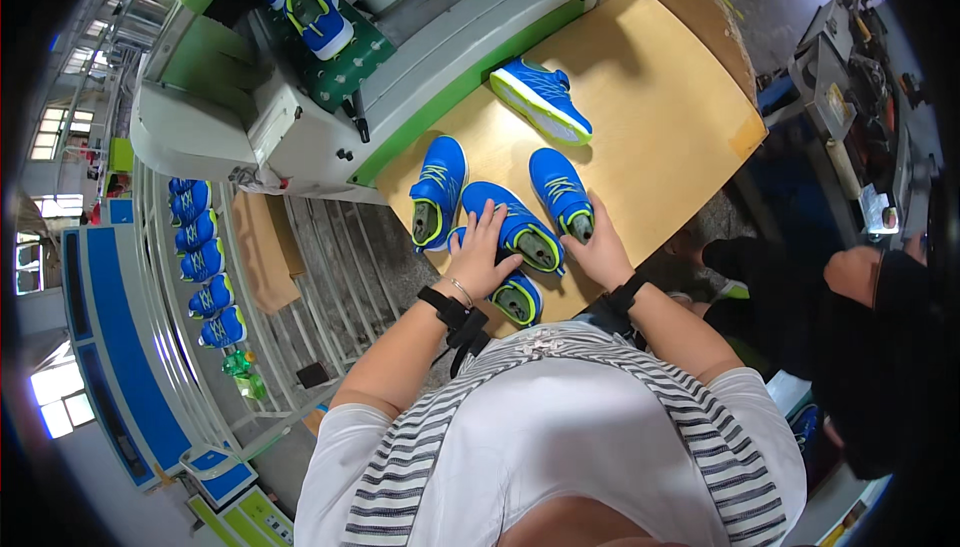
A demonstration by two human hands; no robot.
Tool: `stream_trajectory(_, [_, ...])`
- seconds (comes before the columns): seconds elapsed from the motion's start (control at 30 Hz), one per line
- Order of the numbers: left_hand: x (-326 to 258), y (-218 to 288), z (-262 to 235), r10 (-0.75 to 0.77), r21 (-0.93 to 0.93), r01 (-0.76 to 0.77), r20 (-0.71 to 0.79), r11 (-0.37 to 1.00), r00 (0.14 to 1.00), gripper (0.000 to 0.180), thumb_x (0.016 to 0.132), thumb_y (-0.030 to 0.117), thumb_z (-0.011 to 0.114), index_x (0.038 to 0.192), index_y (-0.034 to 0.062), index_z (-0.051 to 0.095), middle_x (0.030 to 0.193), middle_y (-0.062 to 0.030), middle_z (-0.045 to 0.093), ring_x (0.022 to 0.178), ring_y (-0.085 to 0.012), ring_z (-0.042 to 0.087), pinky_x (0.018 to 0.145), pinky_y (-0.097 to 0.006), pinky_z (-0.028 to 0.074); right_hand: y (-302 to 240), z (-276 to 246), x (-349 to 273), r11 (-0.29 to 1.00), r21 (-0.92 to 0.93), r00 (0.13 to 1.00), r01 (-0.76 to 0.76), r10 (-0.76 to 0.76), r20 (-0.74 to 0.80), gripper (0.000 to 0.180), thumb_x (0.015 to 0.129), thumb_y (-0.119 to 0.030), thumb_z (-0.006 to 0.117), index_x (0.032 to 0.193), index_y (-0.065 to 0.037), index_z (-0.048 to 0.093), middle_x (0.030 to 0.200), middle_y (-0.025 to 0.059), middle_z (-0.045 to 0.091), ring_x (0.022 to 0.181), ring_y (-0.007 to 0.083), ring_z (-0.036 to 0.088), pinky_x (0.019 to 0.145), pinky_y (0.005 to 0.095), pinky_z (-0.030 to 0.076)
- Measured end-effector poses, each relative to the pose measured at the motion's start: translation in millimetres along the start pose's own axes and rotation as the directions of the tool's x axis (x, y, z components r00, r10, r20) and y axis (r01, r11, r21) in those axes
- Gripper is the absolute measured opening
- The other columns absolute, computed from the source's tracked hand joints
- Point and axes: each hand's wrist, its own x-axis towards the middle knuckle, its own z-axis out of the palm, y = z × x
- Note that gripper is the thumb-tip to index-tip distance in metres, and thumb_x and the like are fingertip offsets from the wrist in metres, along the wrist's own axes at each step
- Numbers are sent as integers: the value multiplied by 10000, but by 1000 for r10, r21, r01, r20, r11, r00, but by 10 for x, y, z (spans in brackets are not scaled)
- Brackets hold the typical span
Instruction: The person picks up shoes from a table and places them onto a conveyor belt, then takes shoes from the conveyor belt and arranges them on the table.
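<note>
Several blue sneakers with lime-green trim lie on a tan board in front of me. My left hand (482,255) lies with fingers spread across the middle sneaker (512,222), partly covering it. At the heel of the right-hand sneaker (552,182), my right hand (600,247) curls its thumb and fingers around the collar. Left of these is another sneaker (438,179), toe pointing away. A nearer sneaker (518,299) is partly hidden under my left hand and the middle one. Farther off, one sneaker (540,99) rests on its side, its pale sole edge showing.
The tan board (650,97) meets a grey-green machine (450,67) and a cardboard wall (700,17). A sneaker (318,19) sits on the machine's green conveyor belt. Shoes line a rack (203,259) at left. Another person's arm (855,272) is at right.
</note>
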Motion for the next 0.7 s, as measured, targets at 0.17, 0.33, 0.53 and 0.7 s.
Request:
stream_trajectory(0.17, [532, -233, -426, 115, -256, -105, 26, 961, 993, 678, 871, 442, 655, 1382, 32, 477, 1372, -221, 517, 1292, -371, 470, 1087, -422, 361, 215, -186, -179, 857, 480, 981, -187, 190, 41, 740, 841, -127, 736, 1440, 8, 322, 1302, 139, 545, 1181, 207, 534, 1009, 331, 431])
stream_trajectory(0.33, [1641, 191, -892, 79, -331, -151, -222, 932, 972, 649, 922, 434, 613, 1370, -13, 474, 1314, -257, 557, 1223, -335, 542, 1031, -363, 411, 525, -634, -359, 937, 333, 907, -108, 230, -352, 716, 800, -123, 757, 1388, 51, 387, 1253, 165, 575, 1140, 224, 569, 984, 321, 446])
stream_trajectory(0.53, [2708, -270, -757, -290, -316, 183, -335, 931, 896, 716, 875, 346, 688, 1377, -74, 399, 1283, -219, 576, 1147, -349, 578, 970, -381, 450, 765, -463, -274, 980, 193, 844, -58, 151, -515, 855, 768, -150, 752, 1475, 1, 296, 1380, 261, 462, 1300, 366, 458, 1079, 403, 370])
stream_trajectory(0.7, [2436, -61, -773, -50, -648, -17, -85, 761, 995, 820, 769, 214, 823, 1400, -32, 360, 1204, -155, 538, 1116, -234, 545, 975, -348, 449, 822, -476, -333, 996, 75, 800, -40, 77, -596, 791, 793, -125, 733, 1454, -5, 316, 1356, 192, 455, 1286, 306, 450, 1078, 381, 361])
